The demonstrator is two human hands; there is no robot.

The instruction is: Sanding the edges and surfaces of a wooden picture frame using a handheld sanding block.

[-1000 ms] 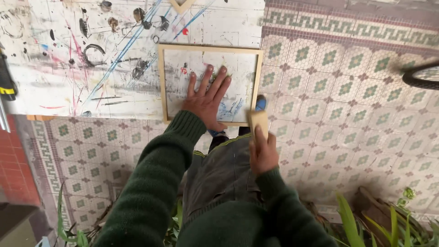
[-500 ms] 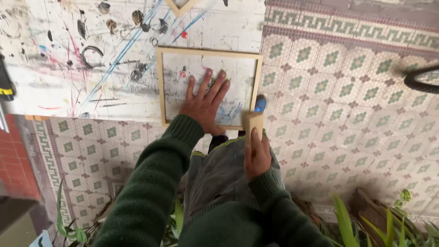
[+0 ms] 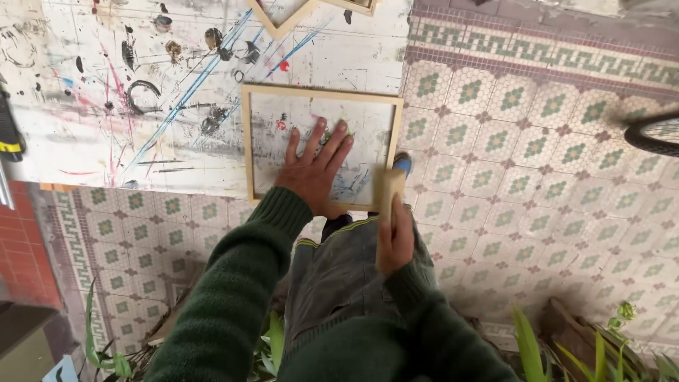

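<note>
A light wooden rectangular frame (image 3: pixel 247 145) lies on a paint-spattered white board (image 3: pixel 106 92). My left hand (image 3: pixel 315 170) rests flat inside the frame, fingers spread, pressing on the board. My right hand (image 3: pixel 396 237) is closed around a small pale wooden block (image 3: pixel 387 192), held upright just off the frame's lower right corner. Both arms wear dark green sleeves. A blue shoe tip (image 3: pixel 402 163) shows beside the block.
Patterned hexagon floor tiles (image 3: pixel 537 184) spread to the right and below. More wooden frame pieces (image 3: pixel 283 25) lie at the board's top. A bicycle wheel (image 3: pixel 654 134) enters at the right edge. Green plants (image 3: pixel 566 350) grow at the bottom. Red tiles (image 3: pixel 21 247) at left.
My right hand with the block has shifted slightly down and back from the frame's corner. My left hand stays flat in the frame.
</note>
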